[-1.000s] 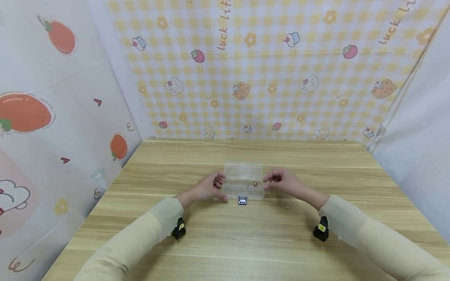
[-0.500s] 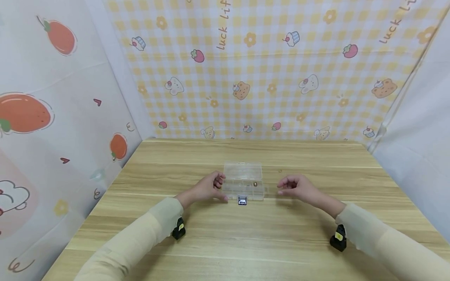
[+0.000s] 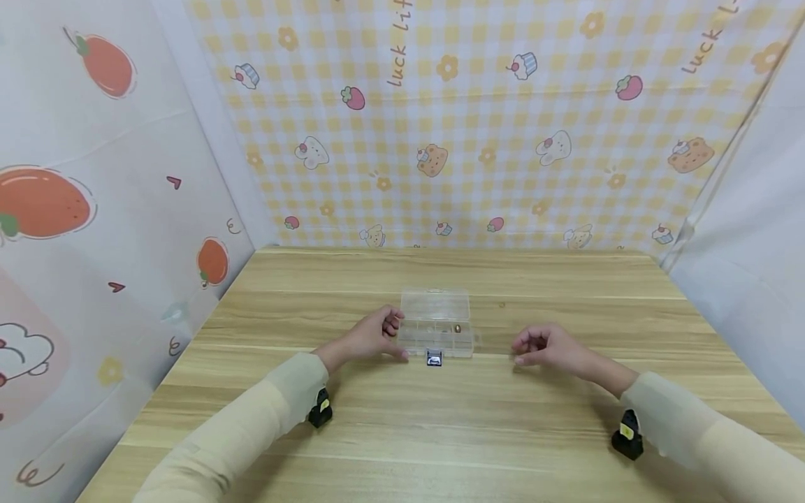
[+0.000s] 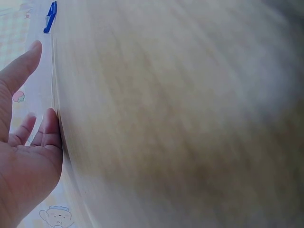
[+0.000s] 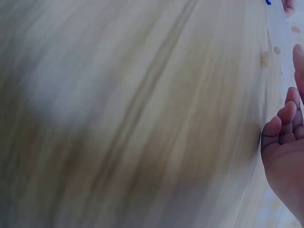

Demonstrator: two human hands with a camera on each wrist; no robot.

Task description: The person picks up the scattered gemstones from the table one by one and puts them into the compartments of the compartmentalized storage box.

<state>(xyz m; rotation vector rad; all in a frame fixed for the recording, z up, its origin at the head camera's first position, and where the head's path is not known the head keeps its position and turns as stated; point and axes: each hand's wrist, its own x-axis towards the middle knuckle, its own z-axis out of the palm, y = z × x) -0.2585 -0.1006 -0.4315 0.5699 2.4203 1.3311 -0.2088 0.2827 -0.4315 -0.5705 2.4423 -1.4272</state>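
A small clear plastic compartment box lies on the table with its transparent lid raised back. My left hand holds its left end, thumb at the front corner and fingers toward the back. A tiny brown-gold bead-like piece sits in a back compartment at the right. On the box's front is a dark blue clasp. My right hand is low over the table, right of the box, with bent fingers and thumb apart. In the right wrist view its fingers show nothing between them.
The wood-grain table runs back to a checked cloth backdrop. White cloth walls stand at the left and right. A black wrist camera hangs under each sleeve.
My right hand has moved away from the box's right end, to the right and slightly nearer me. My left hand and the box have stayed in place.
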